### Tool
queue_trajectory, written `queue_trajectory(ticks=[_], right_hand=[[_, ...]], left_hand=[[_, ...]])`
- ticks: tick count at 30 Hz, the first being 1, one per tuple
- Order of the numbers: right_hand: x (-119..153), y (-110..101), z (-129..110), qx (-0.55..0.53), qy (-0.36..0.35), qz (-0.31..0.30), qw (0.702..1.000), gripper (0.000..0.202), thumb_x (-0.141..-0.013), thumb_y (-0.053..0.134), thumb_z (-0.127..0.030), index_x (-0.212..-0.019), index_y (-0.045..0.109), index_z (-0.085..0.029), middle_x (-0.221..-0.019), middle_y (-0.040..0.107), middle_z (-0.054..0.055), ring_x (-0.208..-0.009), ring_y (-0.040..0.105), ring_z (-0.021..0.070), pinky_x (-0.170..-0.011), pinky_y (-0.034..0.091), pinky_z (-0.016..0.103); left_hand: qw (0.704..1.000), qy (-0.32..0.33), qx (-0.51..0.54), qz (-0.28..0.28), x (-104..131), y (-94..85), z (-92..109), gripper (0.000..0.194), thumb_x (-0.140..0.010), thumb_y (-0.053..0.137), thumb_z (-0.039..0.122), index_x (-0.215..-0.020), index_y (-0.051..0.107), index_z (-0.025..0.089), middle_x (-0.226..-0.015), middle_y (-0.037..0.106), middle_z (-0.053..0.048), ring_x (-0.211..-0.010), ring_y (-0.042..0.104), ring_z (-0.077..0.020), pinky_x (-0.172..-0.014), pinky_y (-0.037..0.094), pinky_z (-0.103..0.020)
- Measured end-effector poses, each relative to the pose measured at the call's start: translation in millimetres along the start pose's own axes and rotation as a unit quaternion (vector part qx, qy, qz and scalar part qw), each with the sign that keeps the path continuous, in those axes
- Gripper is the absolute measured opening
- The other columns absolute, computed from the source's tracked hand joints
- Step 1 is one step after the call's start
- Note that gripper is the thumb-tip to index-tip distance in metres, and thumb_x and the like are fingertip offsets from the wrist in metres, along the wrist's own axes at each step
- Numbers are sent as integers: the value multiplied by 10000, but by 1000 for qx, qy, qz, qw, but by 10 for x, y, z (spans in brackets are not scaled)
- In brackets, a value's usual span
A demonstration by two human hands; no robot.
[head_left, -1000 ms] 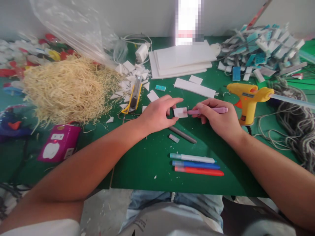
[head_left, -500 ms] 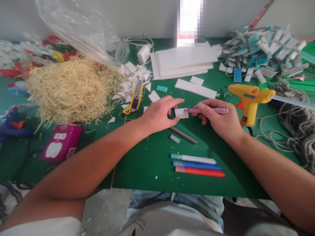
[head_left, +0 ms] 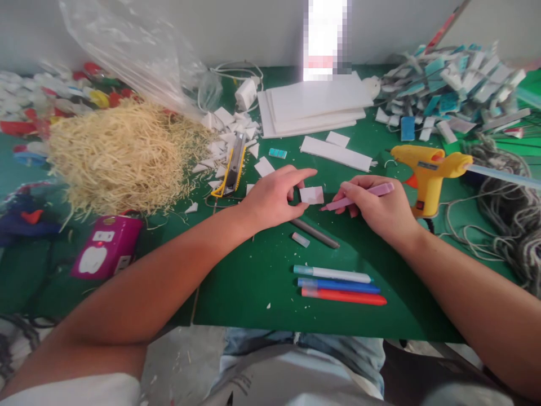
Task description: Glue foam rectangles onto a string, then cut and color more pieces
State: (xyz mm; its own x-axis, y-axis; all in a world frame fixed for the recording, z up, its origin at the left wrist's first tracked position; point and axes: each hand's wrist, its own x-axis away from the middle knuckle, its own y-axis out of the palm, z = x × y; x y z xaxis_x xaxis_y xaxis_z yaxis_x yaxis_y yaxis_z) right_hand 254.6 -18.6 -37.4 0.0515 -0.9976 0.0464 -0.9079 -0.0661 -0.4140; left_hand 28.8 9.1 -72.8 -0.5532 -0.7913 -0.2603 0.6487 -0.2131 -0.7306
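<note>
My left hand (head_left: 276,197) rests on the green table with its index finger stretched out. Its thumb and another finger are at the lower and upper left edges of a small white card (head_left: 311,195), pinching it as far as I can see. Pale pink colour tints part of that card. A pink marker pen (head_left: 363,195) is gripped in my right hand (head_left: 376,203), its tip pointing left and down, just off the card's lower right corner. Below lie a dark grey stick (head_left: 319,234), partly under my left hand, and a small translucent pinkish cap (head_left: 300,239).
Three markers, white-teal (head_left: 333,274), blue (head_left: 338,284) and red (head_left: 344,296), lie in front. A yellow utility knife (head_left: 234,166) and straw (head_left: 114,152) are left. Right are a yellow glue gun (head_left: 429,175) and grey cord (head_left: 502,208). White boards (head_left: 316,107) lie behind.
The pink marker's tip has lifted off the card and swung down to its lower right, tilting the pen. More pink shows on the card. My left hand has stayed put.
</note>
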Motion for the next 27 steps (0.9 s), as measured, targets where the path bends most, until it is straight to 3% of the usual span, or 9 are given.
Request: queue_trajectory(ticks=[5,10,15,20,24,27], right_hand=[[-1,-1,5,-9,-11,23,1000,192,-816,736,-382,-772,764,-197,-618,715,5,-450,518,103,-433,435,231],[7,-2,-4,-7,5,-9,1000,275,-831,702,-369,-609,713,-207,-562,690,19,-448,527,112,-435,437,238],[7,20,-5,-19,-15,30,999,171,-797,747,-375,-770,760,-206,-633,720,2,-460,517,107,-440,431,237],[19,17,-8,-6,0,-8,1000,284,-815,709,-400,-613,705,-200,-557,680,13,-443,497,102,-432,399,236],[19,17,8,-26,-22,17,999,287,-810,756,-479,-757,742,-197,-628,708,11,-465,515,106,-447,410,241],[11,11,9,-20,-14,-1,1000,320,-815,752,-494,-705,730,-195,-628,717,24,-471,519,111,-450,416,245]], left_hand=[[1000,-3,3,0,-2,-5,16,612,-779,719,155,-1384,632,139,-1010,684,-38,-679,571,-94,-709,521,-245],[1000,-5,3,0,0,-9,33,599,-797,709,155,-1390,625,134,-1023,691,-49,-682,568,-94,-710,524,-247],[1000,-10,1,-2,-5,-7,22,614,-787,723,158,-1392,620,150,-1017,692,-45,-686,579,-100,-718,529,-254],[1000,-13,-1,-6,-8,-10,31,613,-791,718,163,-1395,616,144,-1021,688,-47,-682,571,-97,-712,524,-253],[1000,-6,-3,-3,-7,-15,37,608,-793,713,154,-1392,619,122,-1010,676,-49,-680,567,-101,-696,516,-247],[1000,-4,-1,-6,-4,-18,36,603,-800,709,156,-1394,614,117,-1010,671,-50,-679,561,-100,-690,514,-243]])
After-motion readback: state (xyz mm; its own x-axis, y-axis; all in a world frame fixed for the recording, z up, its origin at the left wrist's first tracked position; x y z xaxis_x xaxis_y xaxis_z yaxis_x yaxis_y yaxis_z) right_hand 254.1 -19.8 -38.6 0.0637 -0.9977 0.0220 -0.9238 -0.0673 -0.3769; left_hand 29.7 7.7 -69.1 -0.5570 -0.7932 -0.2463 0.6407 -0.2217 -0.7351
